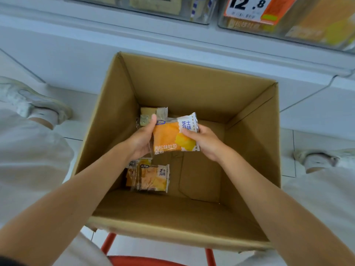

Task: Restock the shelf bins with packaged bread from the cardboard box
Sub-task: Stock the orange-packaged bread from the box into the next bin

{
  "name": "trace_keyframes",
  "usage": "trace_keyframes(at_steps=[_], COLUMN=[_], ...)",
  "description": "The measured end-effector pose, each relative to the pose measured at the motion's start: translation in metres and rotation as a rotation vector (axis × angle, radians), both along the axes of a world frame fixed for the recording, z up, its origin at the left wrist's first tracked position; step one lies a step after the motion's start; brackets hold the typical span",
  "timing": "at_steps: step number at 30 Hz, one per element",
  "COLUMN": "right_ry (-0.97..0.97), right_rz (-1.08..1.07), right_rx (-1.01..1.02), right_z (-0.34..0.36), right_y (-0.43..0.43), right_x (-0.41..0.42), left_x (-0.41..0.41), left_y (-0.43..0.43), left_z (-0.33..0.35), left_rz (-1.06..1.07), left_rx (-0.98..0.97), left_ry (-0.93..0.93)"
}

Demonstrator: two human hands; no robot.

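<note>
An open cardboard box (pixel 201 89) stands on the floor between my knees. Inside it, I hold an orange-and-white bread packet (pixel 169 136) with both hands. My left hand (pixel 141 140) grips its left edge, thumb on top. My right hand (pixel 205 142) pinches its right side. Two more orange packets (pixel 151 177) lie on the box bottom at the near left. A pale, greenish packet (pixel 151 113) lies at the far left of the bottom, partly hidden by my left thumb and the held packet.
Clear shelf bins sit above: one at the top right (pixel 288 33) with orange packets and a 12.8 price tag (pixel 247 6), another at the top left (pixel 163 14) with pale bread. My shoes (pixel 32 100) flank the box. A red stool (pixel 149 260) shows below.
</note>
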State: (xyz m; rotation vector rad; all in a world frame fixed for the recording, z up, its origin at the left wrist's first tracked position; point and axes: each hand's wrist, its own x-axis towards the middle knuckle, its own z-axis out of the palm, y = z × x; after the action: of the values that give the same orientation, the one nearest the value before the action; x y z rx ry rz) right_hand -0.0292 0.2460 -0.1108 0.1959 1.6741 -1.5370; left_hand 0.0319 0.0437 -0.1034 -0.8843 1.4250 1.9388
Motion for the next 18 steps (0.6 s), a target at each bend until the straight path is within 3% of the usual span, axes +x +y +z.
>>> trace_keyframes(at_steps=[2, 4, 7, 10, 13, 16, 18], right_ry=[0.004, 0.009, 0.043, 0.056, 0.025, 0.011, 0.121], right_rz=[-0.021, 0.042, 0.307, 0.654, 0.803, 0.811, 0.880], right_rx=[0.009, 0.056, 0.210, 0.334, 0.328, 0.312, 0.417], right_z=[-0.007, -0.020, -0.051, -0.089, -0.119, -0.139, -0.150], right_y=[0.000, 0.000, -0.003, -0.016, -0.034, -0.045, -0.049], right_x=[0.000, 0.002, 0.016, 0.033, 0.048, 0.057, 0.062], left_x=[0.003, 0.006, 0.010, 0.015, 0.016, 0.018, 0.021], left_y=[-0.002, -0.009, -0.025, -0.032, -0.032, -0.033, -0.033], left_z=[-0.003, -0.015, -0.044, -0.068, -0.080, -0.086, -0.087], left_rz=[-0.047, -0.005, 0.160, 0.220, 0.244, 0.236, 0.219], left_rx=[-0.020, -0.163, -0.403, -0.522, -0.495, -0.491, -0.506], left_ry=[-0.018, -0.004, -0.004, -0.004, -0.018, -0.034, -0.053])
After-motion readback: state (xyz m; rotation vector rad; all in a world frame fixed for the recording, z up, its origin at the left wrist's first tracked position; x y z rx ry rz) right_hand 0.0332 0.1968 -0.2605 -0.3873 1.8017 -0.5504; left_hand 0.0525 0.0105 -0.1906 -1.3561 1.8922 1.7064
